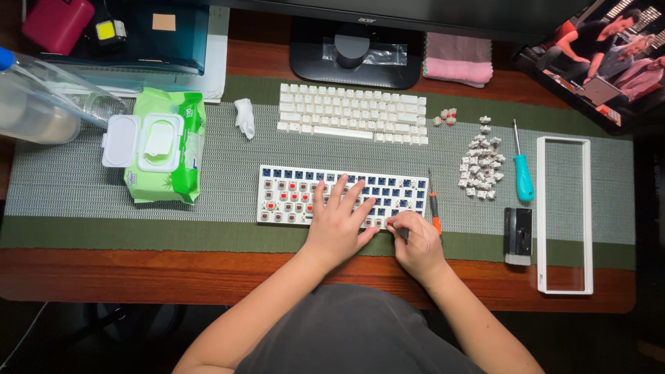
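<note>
Head view: our two hands sit nearest the camera, over the stripped white keyboard base with blue plate and brown switches (343, 196), which lies mid-mat on the green woven mat (208, 166) covering the wooden bench (138, 273). Left hand (337, 223) is flat, fingers spread, pressing on the base's middle rows. Right hand (414, 242) is closed, pinching a small dark tool (402, 233) at the base's lower right edge; we can't make out the tool's tip. Orange-handled screwdriver (434, 211) lies just right of the base. Set of white keycaps laid out in keyboard shape (352, 114) sits behind it. Pile of loose switches (479, 166), teal-handled screwdriver (523, 173) and white rectangular case frame (564, 215) are further right. Green wet-wipe pack (166, 145) is on the left.
</note>
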